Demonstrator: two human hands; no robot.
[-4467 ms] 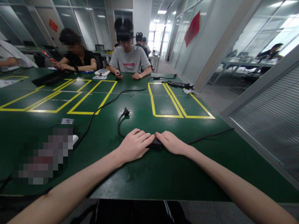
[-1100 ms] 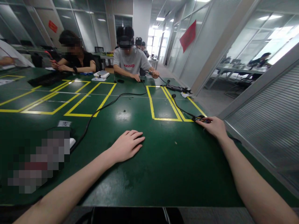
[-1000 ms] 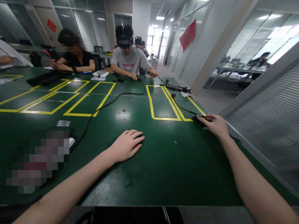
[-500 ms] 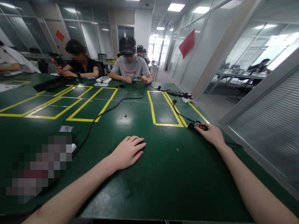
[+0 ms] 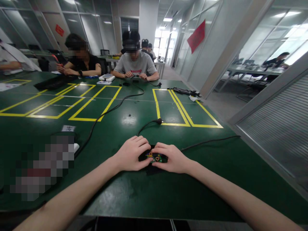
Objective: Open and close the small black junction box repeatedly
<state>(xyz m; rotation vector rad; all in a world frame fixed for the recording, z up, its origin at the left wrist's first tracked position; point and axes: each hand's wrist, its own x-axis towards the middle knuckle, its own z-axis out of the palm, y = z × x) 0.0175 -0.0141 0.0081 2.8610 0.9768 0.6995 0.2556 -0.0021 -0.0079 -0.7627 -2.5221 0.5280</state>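
At the near middle of the table, in the head view, a green circuit board with copper-coloured coils (image 5: 157, 158) is between the two hands, in a black housing. The left hand (image 5: 132, 154) has its fingers bent and grips the left end; the right hand (image 5: 174, 158) grips the right end, thumb and fingers closed on it. Counting from the board, with twelve o'clock away from the wearer, a black round plug (image 5: 159, 121) lies at twelve, its short cable curving down to the hands. A thin black cord (image 5: 214, 140) runs out at two o'clock. A long black cable (image 5: 106, 110) crosses the table from nine toward eleven. At ten there is a small white label marked 24 (image 5: 68, 128); farther away, a long black tray (image 5: 53, 82) lies near eleven. At one o'clock is a black rod-like tool (image 5: 184, 91), with a crumpled white paper (image 5: 192, 98) beside it.

The fingers cover both ends of the board, and a dark flat piece (image 5: 154, 170) under it is hard to make out. At nine, pixel blocks hide some objects.

The green table (image 5: 183, 195) is shiny, with yellow tape outlines (image 5: 187, 115). A person in a grey T-shirt (image 5: 136, 64) sits across, before glass partitions.
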